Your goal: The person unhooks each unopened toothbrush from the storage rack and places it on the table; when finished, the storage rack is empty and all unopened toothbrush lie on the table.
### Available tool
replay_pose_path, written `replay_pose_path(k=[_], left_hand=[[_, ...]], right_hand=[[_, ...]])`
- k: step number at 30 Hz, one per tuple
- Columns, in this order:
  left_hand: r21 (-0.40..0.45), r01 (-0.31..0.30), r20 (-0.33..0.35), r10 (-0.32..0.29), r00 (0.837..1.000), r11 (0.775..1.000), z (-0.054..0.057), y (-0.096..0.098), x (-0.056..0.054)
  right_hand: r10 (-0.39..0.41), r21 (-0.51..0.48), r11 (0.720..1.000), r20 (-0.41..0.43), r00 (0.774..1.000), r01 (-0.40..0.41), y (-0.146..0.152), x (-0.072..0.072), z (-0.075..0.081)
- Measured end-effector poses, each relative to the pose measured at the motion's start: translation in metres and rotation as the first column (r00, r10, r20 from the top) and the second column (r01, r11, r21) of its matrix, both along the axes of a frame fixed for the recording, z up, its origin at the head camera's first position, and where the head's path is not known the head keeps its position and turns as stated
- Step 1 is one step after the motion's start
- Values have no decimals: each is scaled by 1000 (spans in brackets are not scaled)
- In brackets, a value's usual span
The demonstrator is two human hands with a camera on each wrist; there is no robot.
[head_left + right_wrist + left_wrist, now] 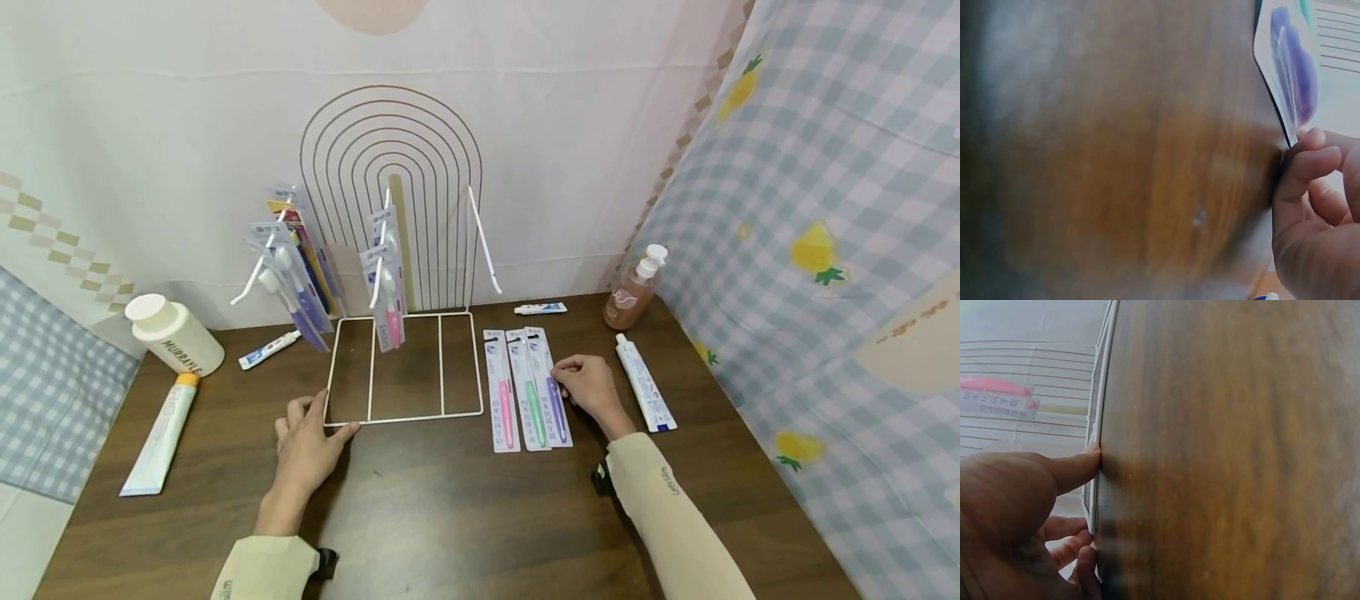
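Pinching the purple toothbrush pack (553, 396) by its edge, my right hand (588, 385) has it on the table (450, 517) in the head view, bristle end away from me, long axis front-to-back; a bottle (175, 333) reads MURRAYLE. Left wrist: my left hand (1016, 515) clasps the wire rack (1092, 512); a pink toothbrush pack (994, 397) reads 抗菌牙刷. Right wrist: fingertips (1314, 139) clamp the purple pack's edge.

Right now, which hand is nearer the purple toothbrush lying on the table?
Right: the right hand pinches the purple toothbrush pack by its edge; the left hand is farther off, gripping the wire rack by its corner.
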State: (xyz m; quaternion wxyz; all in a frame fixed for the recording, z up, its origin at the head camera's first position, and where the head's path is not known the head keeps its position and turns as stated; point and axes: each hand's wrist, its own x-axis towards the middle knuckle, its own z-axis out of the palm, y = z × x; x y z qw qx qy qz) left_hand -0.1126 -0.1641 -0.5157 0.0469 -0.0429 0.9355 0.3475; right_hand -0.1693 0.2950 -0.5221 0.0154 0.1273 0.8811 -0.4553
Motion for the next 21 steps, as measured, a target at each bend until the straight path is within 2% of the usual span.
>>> replay_pose_path(k=[5, 9, 13, 16, 19, 21], left_hand=[[-11, 6, 47, -5, 999, 1000, 3, -1, -2], [-12, 1, 52, 0, 999, 1000, 4, -1, -2], [-2, -3, -3, 3, 1000, 1000, -4, -4, -2], [5, -7, -53, 8, 999, 1000, -11, -5, -3], [10, -14, -53, 15, 998, 1000, -8, -3, -2], [14, -17, -45, 17, 999, 1000, -6, -3, -2]], right_hand=[[3, 4, 1000, -6, 1000, -3, -2, -2, 0], [-15, 8, 1000, -58, 998, 16, -8, -3, 3], [-32, -15, 999, -150, 988, 30, -26, -10, 16], [21, -50, 998, -199, 980, -31, -48, -17, 31], [138, -85, 984, -221, 965, -160, -77, -21, 49], [226, -99, 962, -236, 945, -254, -97, -24, 61]])
